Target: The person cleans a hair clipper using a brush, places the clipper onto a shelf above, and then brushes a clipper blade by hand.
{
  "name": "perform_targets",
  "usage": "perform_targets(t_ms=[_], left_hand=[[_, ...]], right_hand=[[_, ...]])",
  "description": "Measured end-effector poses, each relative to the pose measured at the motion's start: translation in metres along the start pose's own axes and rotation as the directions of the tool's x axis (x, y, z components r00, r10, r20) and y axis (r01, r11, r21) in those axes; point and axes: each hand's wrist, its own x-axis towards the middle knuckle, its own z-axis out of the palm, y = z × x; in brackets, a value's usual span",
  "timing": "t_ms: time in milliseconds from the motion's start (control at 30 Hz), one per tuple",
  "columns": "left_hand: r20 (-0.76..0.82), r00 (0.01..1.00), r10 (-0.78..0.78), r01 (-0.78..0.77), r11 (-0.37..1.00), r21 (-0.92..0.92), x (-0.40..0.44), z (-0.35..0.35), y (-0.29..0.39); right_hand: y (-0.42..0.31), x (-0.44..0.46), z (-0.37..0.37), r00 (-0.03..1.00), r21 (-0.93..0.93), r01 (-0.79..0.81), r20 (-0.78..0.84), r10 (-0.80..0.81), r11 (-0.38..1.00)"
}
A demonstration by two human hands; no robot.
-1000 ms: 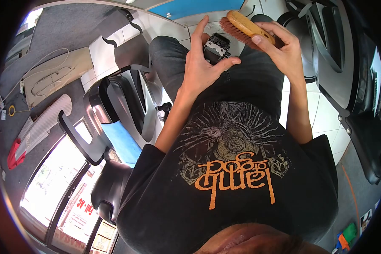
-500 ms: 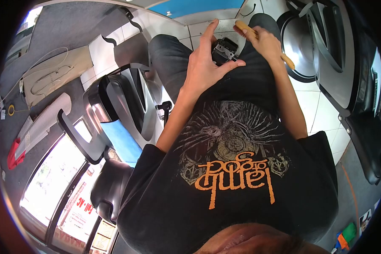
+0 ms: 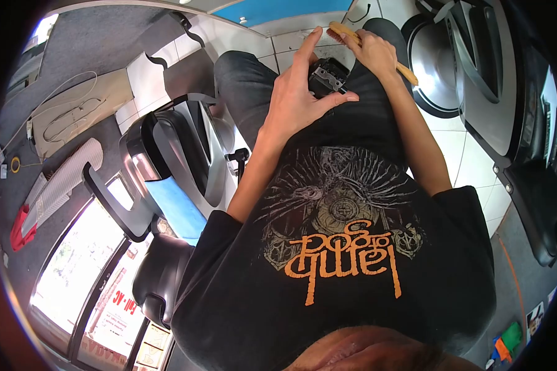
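Device (image 3: pixel 328 77), black and boxy with a silvery metal part, sits in my left hand (image 3: pixel 291 99), out over my thighs. Grip: thumb stretched along the near side, index finger raised clear; the other fingers go mostly behind the device, so their exact hold is hard to make out. Small dark details on it blur together.

Just beside it, my right hand (image 3: pixel 375 54) is closed around a wooden brush (image 3: pixel 345 31). My knuckles cover the brush's middle; the handle end pokes out past my wrist. Reddish bristles (image 3: pixel 335 36) show only as a narrow patch, apart from the device as far as I can see.

Farther out: dark trousers (image 3: pixel 244 77), partly behind my left hand. Round metal base (image 3: pixel 439 71) right of my knee, overlapped by a chair. Blue panel (image 3: pixel 284 11) ahead, cut off by the top edge.
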Motion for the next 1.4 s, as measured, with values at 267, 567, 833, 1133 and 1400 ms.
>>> perform_targets(t_ms=[267,567,833,1133,1400], left_hand=[[-0.022,1.000,-0.017,0.015,0.997,-0.073,0.0022,-0.0010,0.0015],[-0.010,0.998,-0.054,0.053,0.994,-0.095,0.0021,-0.0023,0.0017],[-0.051,0.998,0.045,-0.046,0.999,-0.028,0.0035,-0.0014,-0.0016],[-0.043,0.999,0.027,-0.029,0.998,-0.047,0.0026,-0.0013,-0.0018],[-0.051,0.997,0.055,-0.057,0.997,-0.043,0.0032,-0.0007,-0.0020]], right_hand=[[-0.0037,0.0029,-0.0015,1.000,-0.019,0.027,0.005,-0.027,0.999],[-0.0008,0.0072,0.0045,0.999,-0.027,0.031,0.016,-0.030,0.999],[-0.0010,0.0092,0.0061,0.999,-0.026,0.025,0.031,-0.024,0.999],[-0.0004,0.0094,0.0069,0.999,-0.021,0.034,0.028,-0.033,0.999],[-0.0023,0.0088,0.0052,0.999,-0.028,0.023,0.036,-0.022,0.999]])
